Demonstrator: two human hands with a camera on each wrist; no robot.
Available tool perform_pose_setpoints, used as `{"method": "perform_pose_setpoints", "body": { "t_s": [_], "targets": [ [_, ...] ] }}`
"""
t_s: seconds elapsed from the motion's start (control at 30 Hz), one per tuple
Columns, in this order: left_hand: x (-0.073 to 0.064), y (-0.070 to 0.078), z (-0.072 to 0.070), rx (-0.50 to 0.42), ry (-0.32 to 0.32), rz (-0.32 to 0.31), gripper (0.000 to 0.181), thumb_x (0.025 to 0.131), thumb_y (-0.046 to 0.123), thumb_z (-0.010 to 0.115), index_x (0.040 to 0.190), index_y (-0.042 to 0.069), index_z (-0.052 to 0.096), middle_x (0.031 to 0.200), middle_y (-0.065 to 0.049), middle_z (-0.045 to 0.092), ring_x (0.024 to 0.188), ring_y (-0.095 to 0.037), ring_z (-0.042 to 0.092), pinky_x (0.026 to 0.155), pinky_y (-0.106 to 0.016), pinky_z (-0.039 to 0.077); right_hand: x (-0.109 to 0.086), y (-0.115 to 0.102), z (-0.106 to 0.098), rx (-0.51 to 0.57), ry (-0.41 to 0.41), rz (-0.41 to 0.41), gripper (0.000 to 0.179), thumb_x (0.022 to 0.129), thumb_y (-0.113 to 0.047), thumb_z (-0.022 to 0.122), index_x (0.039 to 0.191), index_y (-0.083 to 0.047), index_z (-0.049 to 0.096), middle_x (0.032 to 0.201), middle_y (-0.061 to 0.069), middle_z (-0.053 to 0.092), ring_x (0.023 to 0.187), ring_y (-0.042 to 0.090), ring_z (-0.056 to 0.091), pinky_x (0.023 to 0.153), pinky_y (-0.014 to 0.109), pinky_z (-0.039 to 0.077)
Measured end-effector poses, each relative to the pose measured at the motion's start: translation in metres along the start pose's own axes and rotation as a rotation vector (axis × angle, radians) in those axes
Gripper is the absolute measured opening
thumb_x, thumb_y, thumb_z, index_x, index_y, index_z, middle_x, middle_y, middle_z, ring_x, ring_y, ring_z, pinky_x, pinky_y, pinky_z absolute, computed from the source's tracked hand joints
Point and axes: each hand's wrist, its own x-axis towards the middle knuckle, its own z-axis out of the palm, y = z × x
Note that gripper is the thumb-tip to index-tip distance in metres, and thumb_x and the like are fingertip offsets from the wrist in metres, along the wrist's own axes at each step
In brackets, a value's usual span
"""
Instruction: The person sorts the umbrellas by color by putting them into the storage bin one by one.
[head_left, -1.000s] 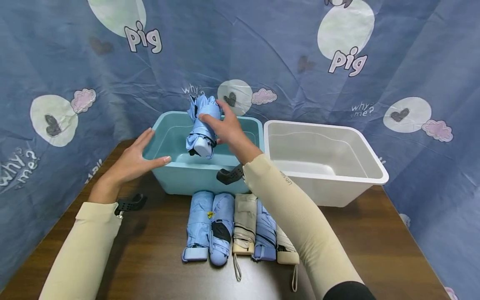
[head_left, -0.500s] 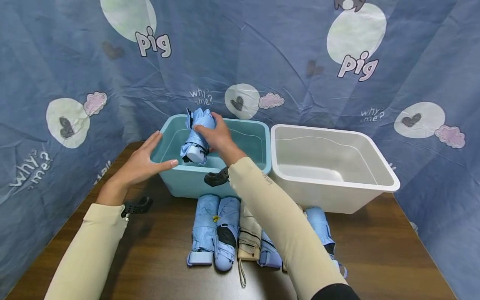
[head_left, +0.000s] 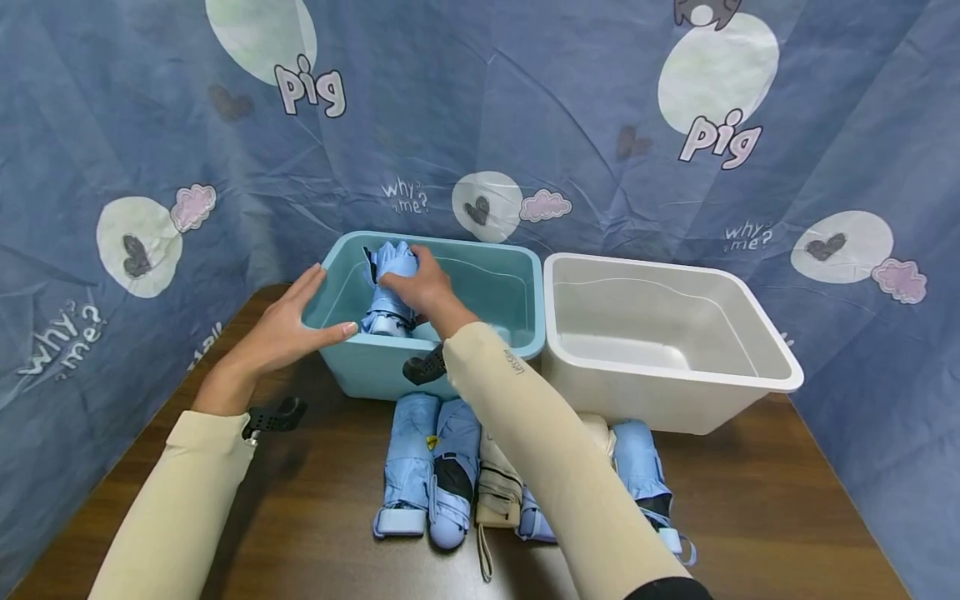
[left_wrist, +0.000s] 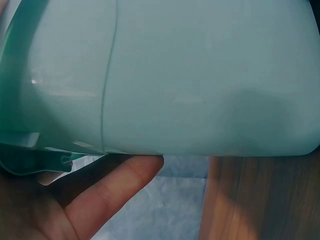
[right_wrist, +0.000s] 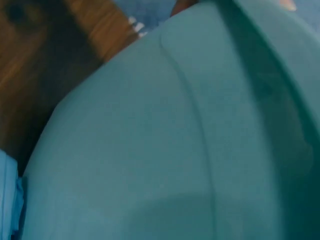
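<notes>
Head view: our right hand (head_left: 423, 287) curls round a blue folded fabric umbrella (head_left: 396, 261) at its nine o'clock, long axis twelve-to-six, within the mouth of the teal rectangular plastic bin (head_left: 363, 372); our left hand (head_left: 281, 333), farther off, spreads at the bin's nine o'clock. We count two bins, including a white rectangular plastic bin (head_left: 660, 396), plus four blue umbrellas (head_left: 408, 467) and two beige umbrellas (head_left: 498, 492), some half-hidden. Left wrist: our left hand touches teal. Right wrist: we can't tell the grip.

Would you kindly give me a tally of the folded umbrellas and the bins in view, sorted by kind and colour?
Blue umbrellas: 5
Beige umbrellas: 2, one mostly hidden behind the right sleeve
Teal bin: 1
White bin: 1
Total: 9 visible; the sleeve could hide more.
</notes>
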Motion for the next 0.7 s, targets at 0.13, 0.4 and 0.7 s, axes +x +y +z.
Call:
{"method": "perform_pose_setpoints", "body": {
  "t_s": [0.13, 0.4, 0.7],
  "targets": [
    [0.0000, -0.0016, -0.0010, -0.003, 0.005, 0.009, 0.106, 0.082, 0.060, 0.066, 0.156, 0.021, 0.000, 0.162, 0.004, -0.008, 0.144, -0.046, 0.006, 0.103, -0.073, 0.017, -0.0003, 0.0010, 0.0006, -0.072, 0.010, 0.040, 0.072, 0.087, -0.034, 0.070, 0.149, -0.023, 0.035, 0.145, 0.007, 0.044, 0.121, 0.022, 0.050, 0.079, 0.041, 0.055],
    [-0.0014, -0.0017, -0.0005, 0.001, 0.005, 0.004, 0.106, 0.082, 0.060, 0.065, 0.156, 0.021, -0.001, 0.162, 0.004, -0.008, 0.144, -0.045, 0.006, 0.103, -0.072, 0.017, -0.0019, 0.0047, 0.0008, -0.208, -0.028, 0.047, 0.073, 0.086, -0.035, 0.073, 0.147, -0.017, 0.037, 0.140, 0.010, 0.047, 0.124, 0.024, 0.047, 0.094, 0.038, 0.048],
    [-0.0008, -0.0020, -0.0005, -0.006, 0.002, 0.007, 0.106, 0.083, 0.061, 0.064, 0.156, 0.023, -0.002, 0.161, 0.005, -0.010, 0.143, -0.047, 0.004, 0.101, -0.074, 0.018, -0.0012, 0.0053, -0.0004, -0.138, -0.131, 0.129, 0.063, 0.086, -0.029, 0.074, 0.141, -0.015, 0.048, 0.139, 0.014, 0.046, 0.103, 0.028, 0.061, 0.078, 0.041, 0.056]
  ]
}}
